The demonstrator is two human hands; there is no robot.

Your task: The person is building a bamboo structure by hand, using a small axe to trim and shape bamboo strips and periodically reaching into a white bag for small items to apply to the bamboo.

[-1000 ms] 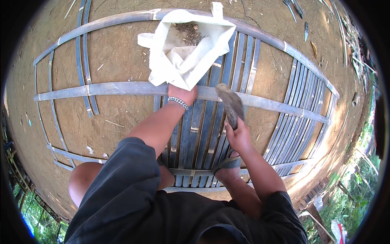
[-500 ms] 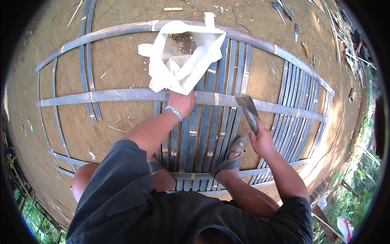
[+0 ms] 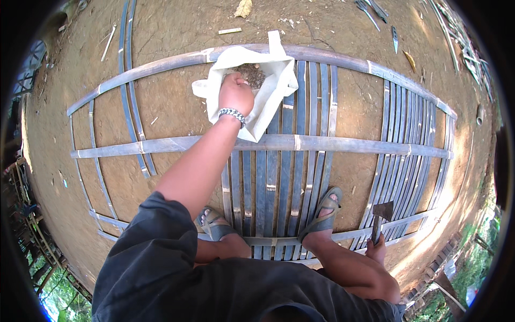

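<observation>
One white cloth bag (image 3: 268, 91) lies open on the bamboo frame (image 3: 322, 144), and the left hand (image 3: 235, 94) reaches into its mouth, fingers curled inside. The right hand (image 3: 377, 249), low beside the right foot, is clenched around the handle of one hatchet (image 3: 381, 214). Two sandals (image 3: 322, 212) rest on the slats between the hands.

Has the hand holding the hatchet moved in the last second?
Yes. The right hand with the hatchet dropped from the middle crossbar down to the near crossbar, beside the sandal.

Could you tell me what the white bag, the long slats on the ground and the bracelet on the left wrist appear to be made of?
The white bag looks like soft matte cloth: it sags and creases, open around the left hand. The slats look like split bamboo, weathered grey, with pale node bands at intervals. The bracelet seems metal: small silvery links with a slight shine, though too small to be sure.
</observation>
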